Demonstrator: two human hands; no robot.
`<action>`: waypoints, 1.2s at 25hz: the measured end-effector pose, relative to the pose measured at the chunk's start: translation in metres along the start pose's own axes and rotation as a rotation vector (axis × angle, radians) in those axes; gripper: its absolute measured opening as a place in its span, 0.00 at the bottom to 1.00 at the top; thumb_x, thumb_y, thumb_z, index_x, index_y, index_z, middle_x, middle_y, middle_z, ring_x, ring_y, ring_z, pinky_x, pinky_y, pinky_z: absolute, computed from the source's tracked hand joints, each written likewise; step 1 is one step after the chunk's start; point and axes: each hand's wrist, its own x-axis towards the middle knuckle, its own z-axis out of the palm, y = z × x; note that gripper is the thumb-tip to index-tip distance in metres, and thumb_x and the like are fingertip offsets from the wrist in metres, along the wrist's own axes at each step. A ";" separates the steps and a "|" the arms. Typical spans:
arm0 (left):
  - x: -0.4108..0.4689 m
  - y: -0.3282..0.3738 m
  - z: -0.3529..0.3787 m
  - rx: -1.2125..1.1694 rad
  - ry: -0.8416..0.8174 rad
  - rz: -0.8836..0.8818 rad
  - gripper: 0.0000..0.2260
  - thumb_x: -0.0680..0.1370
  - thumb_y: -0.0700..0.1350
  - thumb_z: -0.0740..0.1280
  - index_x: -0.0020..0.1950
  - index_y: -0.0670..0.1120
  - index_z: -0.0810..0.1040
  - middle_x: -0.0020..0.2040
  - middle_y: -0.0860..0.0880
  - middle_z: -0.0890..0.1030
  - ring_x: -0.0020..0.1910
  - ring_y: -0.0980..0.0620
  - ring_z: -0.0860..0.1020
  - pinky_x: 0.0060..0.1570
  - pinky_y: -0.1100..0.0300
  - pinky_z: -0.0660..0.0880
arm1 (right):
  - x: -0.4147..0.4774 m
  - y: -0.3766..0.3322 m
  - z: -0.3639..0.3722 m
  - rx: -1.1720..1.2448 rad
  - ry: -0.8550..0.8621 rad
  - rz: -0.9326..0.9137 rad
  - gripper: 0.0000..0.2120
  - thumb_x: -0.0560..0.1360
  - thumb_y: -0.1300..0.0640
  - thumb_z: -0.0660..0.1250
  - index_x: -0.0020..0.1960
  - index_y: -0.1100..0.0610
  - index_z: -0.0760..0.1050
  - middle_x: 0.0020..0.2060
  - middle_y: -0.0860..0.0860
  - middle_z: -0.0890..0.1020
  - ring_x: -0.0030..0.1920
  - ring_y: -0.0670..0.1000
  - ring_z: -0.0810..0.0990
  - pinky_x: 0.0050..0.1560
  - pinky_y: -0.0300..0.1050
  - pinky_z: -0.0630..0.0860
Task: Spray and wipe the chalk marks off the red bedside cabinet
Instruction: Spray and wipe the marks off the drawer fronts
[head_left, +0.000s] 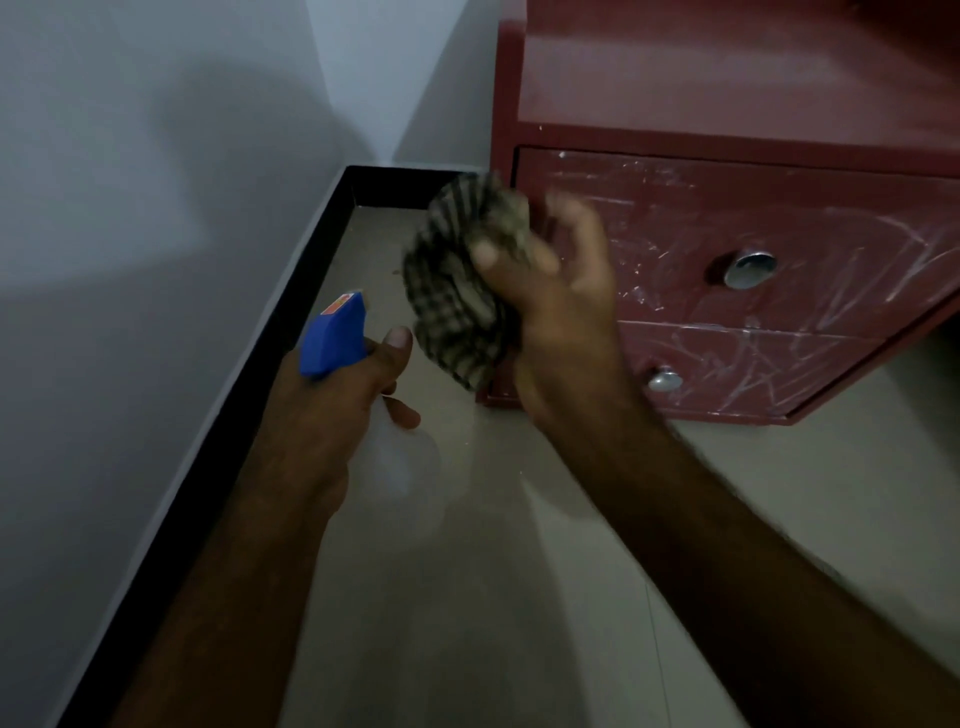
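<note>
The red bedside cabinet (727, 104) stands at the upper right, with white chalk marks (857, 270) scrawled over its two drawer fronts and round metal knobs (749, 268). My right hand (561, 291) grips a bunched checked cloth (457, 291) just in front of the cabinet's left front corner; the hand is blurred by motion. My left hand (358, 395) holds a spray bottle with a blue trigger head (335, 338) and a clear body (400, 467), low over the floor to the left of the cabinet.
A beige tiled floor (467, 597) runs beneath my arms. A black skirting board (260, 389) lines the grey wall (130, 208) on the left and turns the corner behind the cabinet.
</note>
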 end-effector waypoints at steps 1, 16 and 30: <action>-0.002 0.002 -0.001 0.010 0.001 0.007 0.06 0.69 0.56 0.73 0.34 0.67 0.80 0.40 0.46 0.79 0.35 0.42 0.82 0.48 0.32 0.80 | -0.011 0.008 -0.015 0.013 0.009 0.064 0.24 0.76 0.72 0.70 0.67 0.55 0.70 0.58 0.58 0.86 0.60 0.63 0.84 0.58 0.68 0.81; -0.005 -0.004 0.062 0.177 -0.146 0.118 0.10 0.75 0.53 0.70 0.39 0.47 0.77 0.31 0.44 0.82 0.38 0.47 0.83 0.57 0.49 0.74 | -0.023 0.006 -0.104 -0.046 0.044 0.227 0.39 0.65 0.68 0.78 0.73 0.54 0.69 0.60 0.56 0.85 0.60 0.59 0.85 0.55 0.57 0.85; -0.008 0.052 0.087 0.215 -0.151 0.181 0.12 0.77 0.51 0.69 0.34 0.50 0.77 0.30 0.46 0.81 0.36 0.47 0.83 0.55 0.57 0.72 | -0.007 -0.039 -0.109 -0.045 -0.115 0.173 0.31 0.70 0.70 0.72 0.71 0.55 0.71 0.59 0.56 0.86 0.60 0.60 0.85 0.56 0.61 0.84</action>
